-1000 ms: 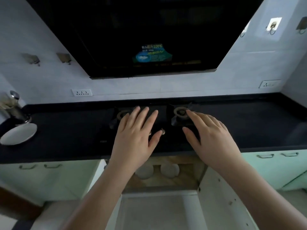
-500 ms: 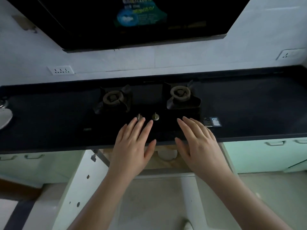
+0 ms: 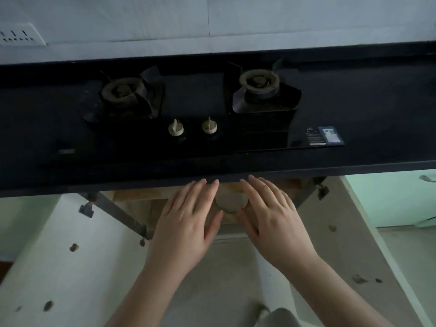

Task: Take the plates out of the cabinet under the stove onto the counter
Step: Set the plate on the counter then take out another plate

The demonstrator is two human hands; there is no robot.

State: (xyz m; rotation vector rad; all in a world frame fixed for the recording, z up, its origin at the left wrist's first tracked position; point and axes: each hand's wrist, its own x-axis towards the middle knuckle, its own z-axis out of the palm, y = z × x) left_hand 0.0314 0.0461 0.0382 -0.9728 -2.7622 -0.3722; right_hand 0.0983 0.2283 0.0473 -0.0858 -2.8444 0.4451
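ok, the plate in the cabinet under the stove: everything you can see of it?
The plate shows as a round, pale grey-beige disc, plain and matte, probably ceramic. It sits inside the open cabinet just below the counter edge, on a light wooden shelf, and only partly shows between the left hand and right hand. Both hands flank it with straight fingers; whether they touch it cannot be told. Whether it is one plate or a stack is unclear.
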